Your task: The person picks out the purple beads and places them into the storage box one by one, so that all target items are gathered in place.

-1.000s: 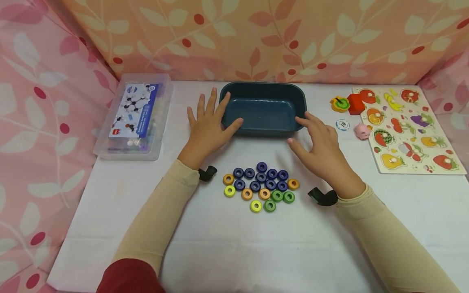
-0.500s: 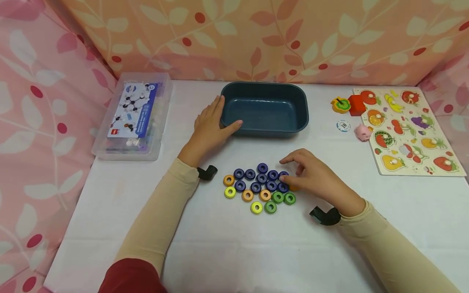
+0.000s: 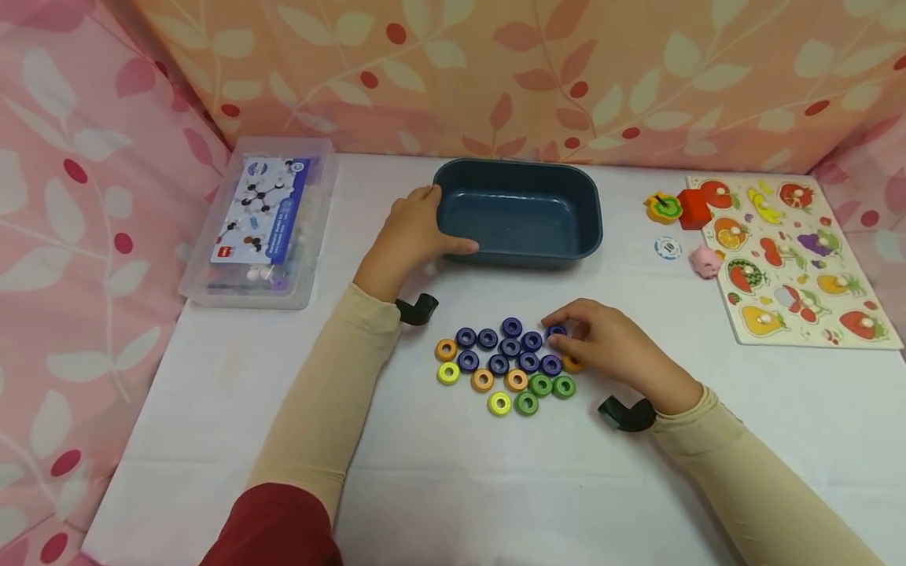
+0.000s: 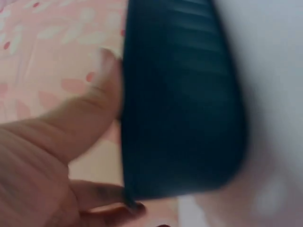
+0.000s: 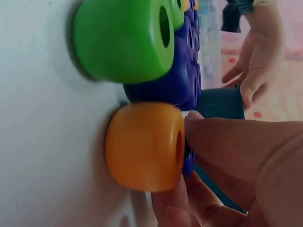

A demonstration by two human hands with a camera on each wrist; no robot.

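My left hand (image 3: 410,236) grips the left end of a dark teal plastic tub (image 3: 517,259), its thumb along the near side. In the left wrist view the thumb and fingers meet the rim of the blurred tub (image 4: 184,109). My right hand (image 3: 612,346) is at the right side of a group of ring-shaped beads, pinching a purple bead (image 3: 557,332) between thumb and fingertips. The right wrist view shows that purple bead (image 5: 189,163) mostly hidden behind an orange bead (image 5: 142,146). Purple, orange, yellow (image 3: 499,404) and green beads (image 3: 527,403) lie together on the white cloth.
A clear plastic case (image 3: 258,224) with a molecule-picture label lies at the back left. At the right are a fruit peg puzzle board (image 3: 814,259), a red block (image 3: 694,209), a pepper-shaped piece (image 3: 664,207), a round chip (image 3: 668,248) and a pink pig figure (image 3: 705,261). Patterned curtains surround the table.
My right hand has moved from the tub's right end down to the beads and its fingertips have come together on a purple one. My left fingers, spread before, now grip the tub's left end.
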